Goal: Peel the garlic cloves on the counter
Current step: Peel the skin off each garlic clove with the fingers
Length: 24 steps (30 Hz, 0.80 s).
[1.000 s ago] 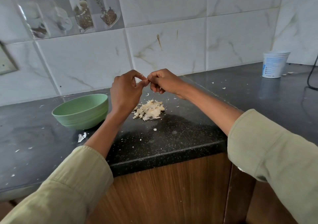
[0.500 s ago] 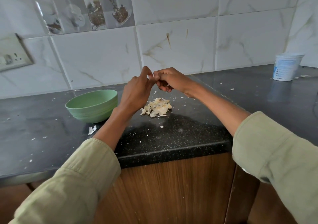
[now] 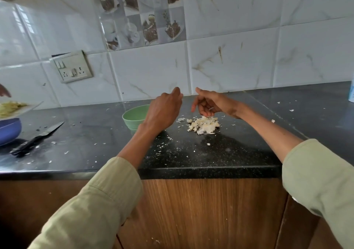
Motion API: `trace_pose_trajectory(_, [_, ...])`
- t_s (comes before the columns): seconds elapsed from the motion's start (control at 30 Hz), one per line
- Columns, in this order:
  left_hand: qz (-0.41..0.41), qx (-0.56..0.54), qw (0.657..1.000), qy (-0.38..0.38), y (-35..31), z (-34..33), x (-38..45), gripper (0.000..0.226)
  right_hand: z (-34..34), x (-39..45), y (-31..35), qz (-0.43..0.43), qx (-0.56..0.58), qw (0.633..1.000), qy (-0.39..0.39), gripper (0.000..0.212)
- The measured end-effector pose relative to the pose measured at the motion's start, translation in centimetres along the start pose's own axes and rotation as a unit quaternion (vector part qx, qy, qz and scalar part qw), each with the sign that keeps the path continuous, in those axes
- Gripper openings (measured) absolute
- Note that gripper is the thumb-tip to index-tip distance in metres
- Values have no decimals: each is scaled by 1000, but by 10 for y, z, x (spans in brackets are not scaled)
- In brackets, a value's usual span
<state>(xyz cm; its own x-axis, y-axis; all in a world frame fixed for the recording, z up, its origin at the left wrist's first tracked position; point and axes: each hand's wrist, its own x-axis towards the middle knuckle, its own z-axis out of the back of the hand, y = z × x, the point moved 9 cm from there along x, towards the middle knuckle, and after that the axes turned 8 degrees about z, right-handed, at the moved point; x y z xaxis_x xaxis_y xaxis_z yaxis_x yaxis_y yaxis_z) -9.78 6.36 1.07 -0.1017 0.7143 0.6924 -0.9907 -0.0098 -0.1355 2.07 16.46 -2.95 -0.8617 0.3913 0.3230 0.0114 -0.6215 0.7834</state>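
Note:
A pile of pale garlic peels (image 3: 204, 125) lies on the black counter (image 3: 201, 153). A green bowl (image 3: 134, 115) stands just left of it, partly behind my left wrist. My left hand (image 3: 164, 110) hovers over the bowl's right rim with thumb and forefinger pinched together at the top; the garlic clove they hold is hidden behind the fingers. My right hand (image 3: 208, 103) hangs above the pile, fingers relaxed and pointing down, holding nothing. The two hands are apart.
A black-handled knife (image 3: 36, 138) lies on the counter at the left, beside a blue bowl (image 3: 7, 132) and a plate of food (image 3: 13, 108) with another person's hand (image 3: 3, 92) above. A white tub (image 3: 351, 93) stands at the far right. Peel scraps dot the counter.
My hands, which were pinching the clove together, have separated. The right hand has let go and hangs over the peel pile; the left has moved toward the bowl. The view has tilted up and left.

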Motion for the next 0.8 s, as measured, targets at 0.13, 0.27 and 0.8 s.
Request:
trace_pose_trajectory(0.13, [77, 38, 996, -37, 43, 27, 2, 28, 14, -3, -5, -4, -42, 998, -47, 76])
trace_pose_trajectory(0.27, [110, 65, 992, 14, 62, 27, -1, 17, 16, -4, -7, -15, -82, 995, -59, 77])
trace_pose_trajectory(0.8, [445, -730, 482, 193, -21, -154, 34, 31, 56, -9, -10, 17, -212, 950, -229, 20])
